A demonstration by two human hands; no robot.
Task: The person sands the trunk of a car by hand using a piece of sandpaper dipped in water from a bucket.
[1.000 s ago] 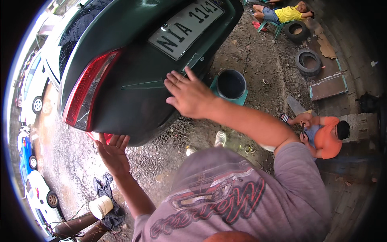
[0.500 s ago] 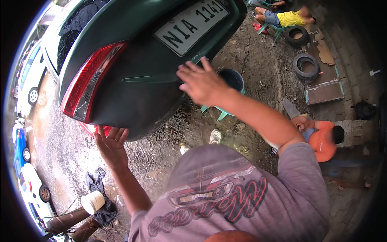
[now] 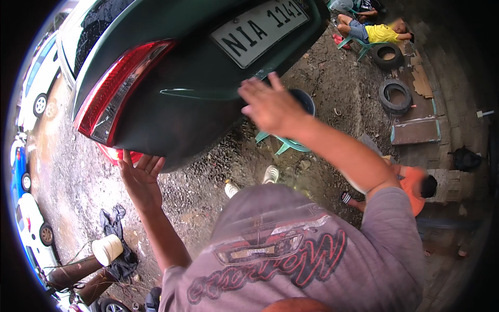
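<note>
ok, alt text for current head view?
A person's left hand is at the lower rear edge of a matte dark green car, below its curved red tail light; their right hand is below its white rectangular license plate.

The right hand (image 3: 273,109) is blurred, and its contact with the green car (image 3: 179,119) is unclear. Beyond both hands, the car's upper part runs off the top edge. The right hand partly hides a bucket (image 3: 303,100) just beyond it.

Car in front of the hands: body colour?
The car: dark green, looking blackish lower down; head view.
</note>
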